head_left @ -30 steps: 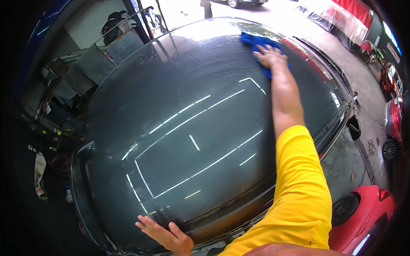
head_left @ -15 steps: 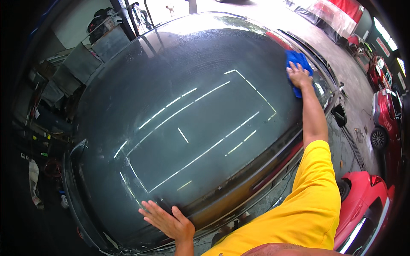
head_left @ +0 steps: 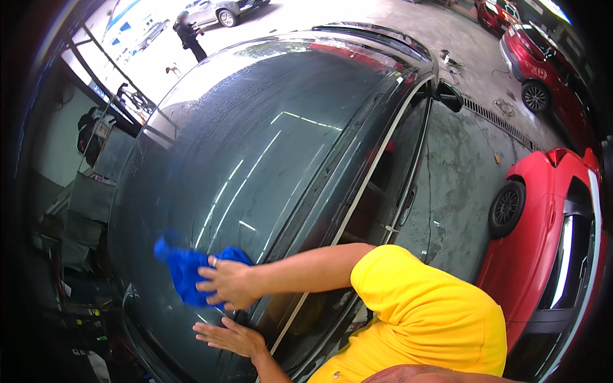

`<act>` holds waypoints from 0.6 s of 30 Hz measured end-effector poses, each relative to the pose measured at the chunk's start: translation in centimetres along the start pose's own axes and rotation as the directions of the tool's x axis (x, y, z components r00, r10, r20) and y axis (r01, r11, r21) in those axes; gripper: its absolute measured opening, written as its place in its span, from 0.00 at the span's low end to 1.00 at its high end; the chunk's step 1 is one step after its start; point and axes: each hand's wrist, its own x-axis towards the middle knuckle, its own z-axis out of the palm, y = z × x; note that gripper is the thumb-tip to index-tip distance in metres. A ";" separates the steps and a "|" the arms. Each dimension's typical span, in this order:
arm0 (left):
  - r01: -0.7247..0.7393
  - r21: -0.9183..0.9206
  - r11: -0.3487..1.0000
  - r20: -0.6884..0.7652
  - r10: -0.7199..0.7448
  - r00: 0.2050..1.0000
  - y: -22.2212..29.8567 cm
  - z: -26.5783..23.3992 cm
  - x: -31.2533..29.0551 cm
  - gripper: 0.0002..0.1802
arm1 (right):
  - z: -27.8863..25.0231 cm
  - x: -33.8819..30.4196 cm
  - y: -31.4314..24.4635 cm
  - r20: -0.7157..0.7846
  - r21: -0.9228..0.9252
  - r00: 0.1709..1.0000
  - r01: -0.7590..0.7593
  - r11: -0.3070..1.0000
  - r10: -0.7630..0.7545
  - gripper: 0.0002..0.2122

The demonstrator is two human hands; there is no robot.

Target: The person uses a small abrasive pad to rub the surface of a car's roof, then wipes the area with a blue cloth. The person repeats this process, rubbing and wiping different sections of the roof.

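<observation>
The dark roof of a car (head_left: 191, 140) stretches out in front of me, glossy with reflected light strips. My right hand (head_left: 230, 283) is on a bunched blue cloth (head_left: 187, 271) toward the rear left of the roof, its fingers spread over the fabric and pressing it to the surface. One corner of the cloth flares out to the left, slightly blurred. Just nearer to me, my left hand (head_left: 231, 337) lies flat at the roof's side edge, fingers stretched out, holding nothing.
Red cars (head_left: 543, 210) stand to the right, beyond a concrete floor (head_left: 447, 172) with a drain grate (head_left: 501, 123). The car's side mirror (head_left: 449, 96) juts out. Metal panels (head_left: 96, 198) are at the left. A person (head_left: 188, 37) in dark clothes stands far off.
My right hand has swept the blue cloth from the far right of the roof to the near left. My left hand stays by the roof edge. The view has turned toward the right.
</observation>
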 end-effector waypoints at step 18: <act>-0.094 0.015 0.995 0.002 0.094 0.996 2.3 -2.0 -0.2 0.43 | -18.5 -40.3 39.0 -0.191 -0.114 -0.206 -0.966 -0.230 0.960 0.32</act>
